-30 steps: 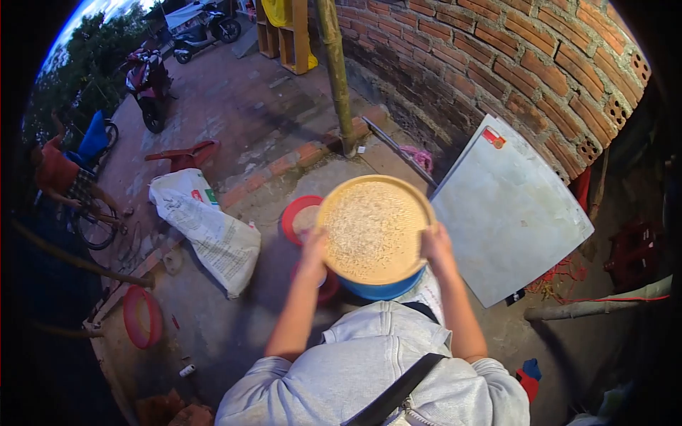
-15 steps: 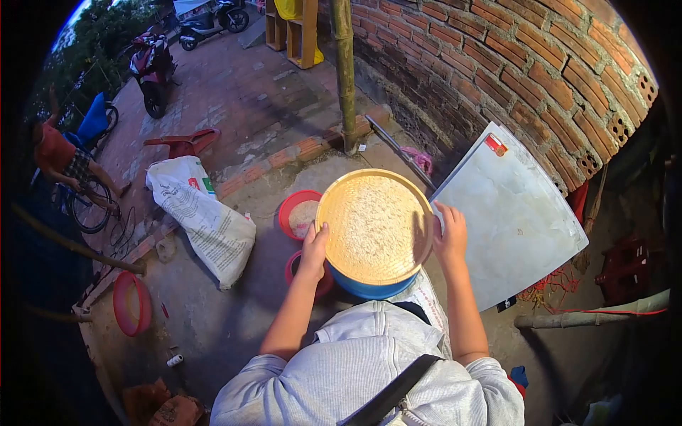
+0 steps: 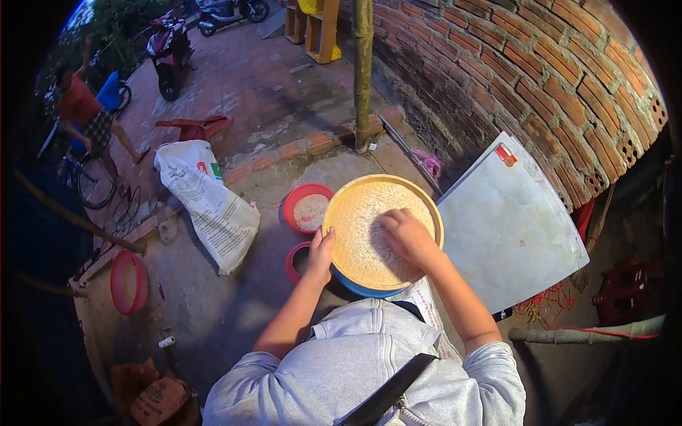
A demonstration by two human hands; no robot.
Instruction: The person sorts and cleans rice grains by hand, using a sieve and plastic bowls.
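Note:
A round woven bamboo tray [image 3: 348,259] is in front of me, spread with pale grains [image 3: 366,231] that look like rice. My left hand [image 3: 322,255] grips its left rim, thumb on top. My right hand [image 3: 406,238] is over the grains, fingers bent down and drawn together at their surface; what they hold, if anything, is too small to make out. Under the tray shows a blue basin [image 3: 353,286]. Just left of the tray are a red bowl [image 3: 290,209] of pale grains and a second red bowl [image 3: 291,270] with dark contents, partly hidden by the tray and my left hand.
A white printed sack [image 3: 209,213] lies left, beyond a red basin [image 3: 128,282] on its side. Flat pale panels [image 3: 511,234] lean at right near the brick wall [image 3: 540,85]. A bamboo post [image 3: 362,78] stands ahead. A person [image 3: 89,113] is by a bicycle at far left.
My right hand has left the tray's right rim and moved left over the grains. My left hand still holds the left rim. The person at far left stands more upright.

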